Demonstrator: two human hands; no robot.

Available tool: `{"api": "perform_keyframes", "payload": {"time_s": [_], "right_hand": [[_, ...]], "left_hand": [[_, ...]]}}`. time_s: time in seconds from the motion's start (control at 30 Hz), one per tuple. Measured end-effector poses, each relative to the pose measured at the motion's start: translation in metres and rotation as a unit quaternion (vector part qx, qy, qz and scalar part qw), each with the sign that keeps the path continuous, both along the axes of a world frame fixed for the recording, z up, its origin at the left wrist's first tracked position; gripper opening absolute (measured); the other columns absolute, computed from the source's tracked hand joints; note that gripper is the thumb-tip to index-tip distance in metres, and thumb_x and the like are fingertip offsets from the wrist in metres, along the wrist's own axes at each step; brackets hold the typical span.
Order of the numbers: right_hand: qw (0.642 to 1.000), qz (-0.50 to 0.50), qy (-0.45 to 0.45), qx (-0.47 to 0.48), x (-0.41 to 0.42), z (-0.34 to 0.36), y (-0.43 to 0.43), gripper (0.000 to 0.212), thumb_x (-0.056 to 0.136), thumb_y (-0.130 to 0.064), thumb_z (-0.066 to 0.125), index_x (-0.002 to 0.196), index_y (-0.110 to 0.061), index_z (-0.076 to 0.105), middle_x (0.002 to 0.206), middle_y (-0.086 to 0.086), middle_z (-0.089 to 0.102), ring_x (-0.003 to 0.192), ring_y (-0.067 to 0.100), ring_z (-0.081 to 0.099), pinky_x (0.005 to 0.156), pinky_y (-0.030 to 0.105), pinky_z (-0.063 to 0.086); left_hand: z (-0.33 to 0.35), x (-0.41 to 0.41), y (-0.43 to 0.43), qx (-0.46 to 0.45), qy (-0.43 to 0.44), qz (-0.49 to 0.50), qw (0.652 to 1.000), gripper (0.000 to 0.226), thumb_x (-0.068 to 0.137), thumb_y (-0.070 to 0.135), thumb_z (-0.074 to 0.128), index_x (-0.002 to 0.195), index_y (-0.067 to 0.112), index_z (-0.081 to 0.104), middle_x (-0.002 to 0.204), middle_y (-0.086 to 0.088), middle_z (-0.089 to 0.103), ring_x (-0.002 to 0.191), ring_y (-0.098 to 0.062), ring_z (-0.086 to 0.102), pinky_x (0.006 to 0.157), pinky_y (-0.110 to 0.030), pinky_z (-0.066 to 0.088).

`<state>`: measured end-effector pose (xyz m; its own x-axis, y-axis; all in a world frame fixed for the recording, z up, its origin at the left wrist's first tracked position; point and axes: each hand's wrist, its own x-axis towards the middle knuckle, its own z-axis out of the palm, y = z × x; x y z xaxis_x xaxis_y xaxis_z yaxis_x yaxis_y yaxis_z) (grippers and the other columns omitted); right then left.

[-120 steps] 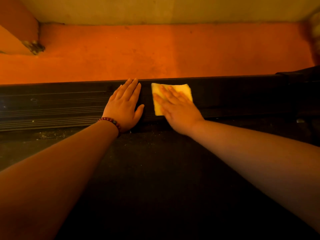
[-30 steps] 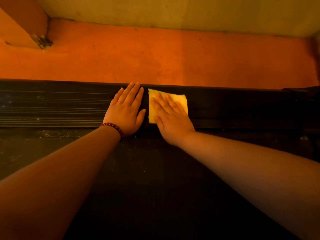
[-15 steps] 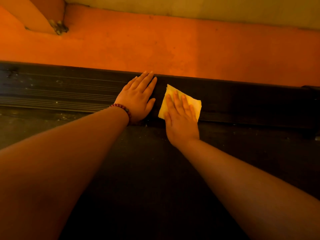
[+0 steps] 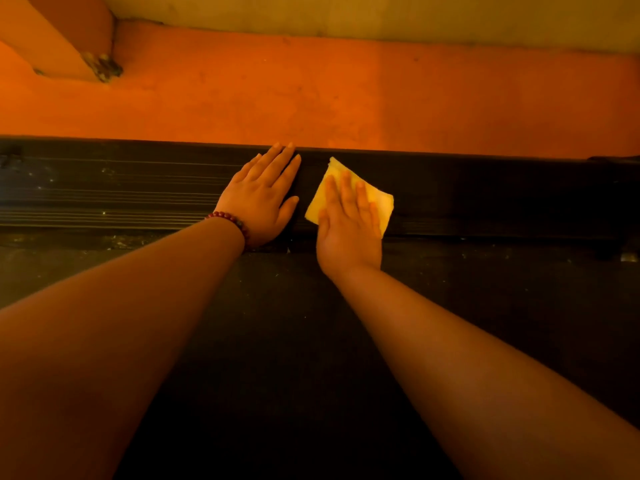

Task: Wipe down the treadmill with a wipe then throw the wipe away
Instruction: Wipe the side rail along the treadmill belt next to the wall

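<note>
The left hand (image 4: pixel 261 199) lies flat on the dark side rail (image 4: pixel 121 192) of the treadmill (image 4: pixel 502 202), palm down; its fingers (image 4: pixel 277 168) are straight and close together, they hold nothing, and their tips reach the far edge of the rail; a bracelet (image 4: pixel 232 221) of dark red beads sits on this wrist.

Just to the right of it, but not touching it, the right hand (image 4: pixel 348 226) presses the yellow wipe (image 4: pixel 382 204) flat on the same rail; the fingers (image 4: pixel 346 192) of this hand are straight and a little spread, they lie on top of the wipe and do not curl around it; the wipe is a folded square, turned so that one corner points to the far side, and its edges show on both sides of the hand.

The rail has long fine grooves, with pale specks on its left part; near the person is the black belt (image 4: pixel 294 341), over which both bare forearms reach.

Beyond the rail is an orange floor (image 4: pixel 311 95), then a pale wall (image 4: pixel 346 15); at far left a post (image 4: pixel 59 39) stands on the floor.
</note>
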<state>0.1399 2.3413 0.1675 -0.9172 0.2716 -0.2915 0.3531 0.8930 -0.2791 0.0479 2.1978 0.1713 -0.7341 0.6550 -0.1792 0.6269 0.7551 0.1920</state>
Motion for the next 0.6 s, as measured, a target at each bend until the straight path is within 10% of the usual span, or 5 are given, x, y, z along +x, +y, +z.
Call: {"api": "perform_keyframes", "payload": {"time_s": [0.17,0.43,0.6], "right_hand": [[0.985,-0.168,-0.019,0.033,-0.010,0.001,0.009,0.059,0.105,-0.028,0.024,0.154,-0.020,-0.008,0.162,0.005,-0.010,0.149,0.024,-0.012,0.120,0.040,-0.003],[1.000,-0.022,0.017,0.013,-0.005,-0.004,-0.030,0.057,0.105,-0.031,0.022,0.154,-0.024,-0.005,0.162,0.002,-0.011,0.148,0.020,-0.012,0.118,0.035,-0.007],[0.984,-0.175,-0.017,0.041,-0.017,-0.002,-0.001,0.059,0.105,-0.027,0.024,0.154,-0.018,-0.008,0.162,0.006,-0.009,0.149,0.024,-0.009,0.120,0.039,-0.002]], "left_hand": [[-0.001,-0.002,-0.006,0.008,0.000,-0.012,1.000,0.061,0.101,0.035,0.036,0.153,0.011,0.014,0.161,-0.009,0.007,0.149,-0.024,0.004,0.119,-0.039,0.002],[-0.001,-0.004,-0.007,0.014,-0.002,-0.013,1.000,0.060,0.102,0.034,0.033,0.153,0.010,0.014,0.161,-0.009,0.007,0.149,-0.023,0.004,0.119,-0.039,0.004],[0.000,-0.008,-0.021,0.003,0.006,-0.001,1.000,0.060,0.102,0.035,0.033,0.153,0.010,0.013,0.161,-0.009,0.007,0.149,-0.024,0.002,0.118,-0.037,-0.002]]}}
